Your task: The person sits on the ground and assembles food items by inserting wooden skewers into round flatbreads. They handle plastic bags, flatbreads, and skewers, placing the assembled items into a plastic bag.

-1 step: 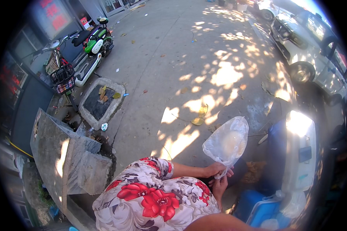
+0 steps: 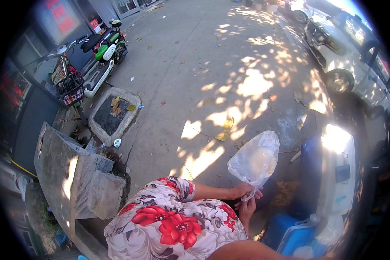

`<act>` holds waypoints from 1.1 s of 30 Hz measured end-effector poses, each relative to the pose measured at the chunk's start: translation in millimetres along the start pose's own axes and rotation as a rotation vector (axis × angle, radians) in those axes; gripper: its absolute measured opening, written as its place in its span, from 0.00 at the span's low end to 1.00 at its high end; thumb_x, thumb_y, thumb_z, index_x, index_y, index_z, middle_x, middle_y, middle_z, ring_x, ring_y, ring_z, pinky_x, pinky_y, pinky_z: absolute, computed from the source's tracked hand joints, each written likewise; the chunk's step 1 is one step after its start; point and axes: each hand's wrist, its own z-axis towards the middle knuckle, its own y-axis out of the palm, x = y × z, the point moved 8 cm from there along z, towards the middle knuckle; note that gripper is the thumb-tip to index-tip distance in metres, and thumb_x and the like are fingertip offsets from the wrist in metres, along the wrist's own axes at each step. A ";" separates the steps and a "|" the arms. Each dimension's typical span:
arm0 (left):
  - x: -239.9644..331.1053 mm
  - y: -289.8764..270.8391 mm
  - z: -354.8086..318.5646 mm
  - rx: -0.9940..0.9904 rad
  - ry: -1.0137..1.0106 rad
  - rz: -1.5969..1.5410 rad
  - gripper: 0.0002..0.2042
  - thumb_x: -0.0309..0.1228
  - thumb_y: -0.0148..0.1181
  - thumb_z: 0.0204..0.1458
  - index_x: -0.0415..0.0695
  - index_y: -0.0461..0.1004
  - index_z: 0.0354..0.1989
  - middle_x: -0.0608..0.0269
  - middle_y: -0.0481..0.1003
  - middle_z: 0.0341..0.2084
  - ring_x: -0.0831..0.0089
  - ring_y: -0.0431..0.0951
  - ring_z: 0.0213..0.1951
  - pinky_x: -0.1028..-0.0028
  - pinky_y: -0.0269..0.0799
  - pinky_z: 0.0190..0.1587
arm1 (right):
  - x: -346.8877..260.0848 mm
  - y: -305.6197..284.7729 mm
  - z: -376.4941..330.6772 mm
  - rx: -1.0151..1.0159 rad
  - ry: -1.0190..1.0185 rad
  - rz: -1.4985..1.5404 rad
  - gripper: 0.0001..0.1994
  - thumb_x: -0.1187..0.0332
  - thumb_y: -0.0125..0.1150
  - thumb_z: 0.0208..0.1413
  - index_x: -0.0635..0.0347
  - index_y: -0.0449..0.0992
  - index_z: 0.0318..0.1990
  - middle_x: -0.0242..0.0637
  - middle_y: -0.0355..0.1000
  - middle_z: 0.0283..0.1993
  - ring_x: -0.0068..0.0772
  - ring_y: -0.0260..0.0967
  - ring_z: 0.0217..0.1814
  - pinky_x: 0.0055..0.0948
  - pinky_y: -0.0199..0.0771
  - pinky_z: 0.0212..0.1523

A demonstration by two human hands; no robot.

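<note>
A clear, whitish plastic bag (image 2: 255, 159) bulges out beyond my hands, its wide end away from me. Something pale and roundish shows through its thin wall, too blurred to name. The bag narrows to a gathered neck, where my left hand (image 2: 242, 191) has its fingers closed on the plastic. My right hand (image 2: 248, 209) is just below, its fingers bent up against the same gathered neck. The two hands nearly touch, and some fingertips are hidden in the folds. My left arm comes out of a red-flowered sleeve (image 2: 180, 187).
To my right stand a blue bin (image 2: 290, 234) and a white-lidded box (image 2: 339, 173). A concrete block (image 2: 106, 195) is at my left, near a leaf-strewn square pit cover (image 2: 112, 116). Farther off are a green-and-white scooter (image 2: 106, 51) and a parked white car (image 2: 340, 60).
</note>
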 end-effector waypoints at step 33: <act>6.9 -12.9 4.0 -0.010 0.047 0.008 0.19 0.36 0.37 0.61 0.38 0.61 0.55 0.52 0.72 0.45 0.67 0.74 0.46 0.70 0.71 0.47 | 0.0 0.8 11.7 -0.028 0.031 -0.112 0.07 0.70 0.49 0.59 0.64 0.69 0.40 0.33 0.69 0.20 0.20 0.67 0.17 0.17 0.64 0.16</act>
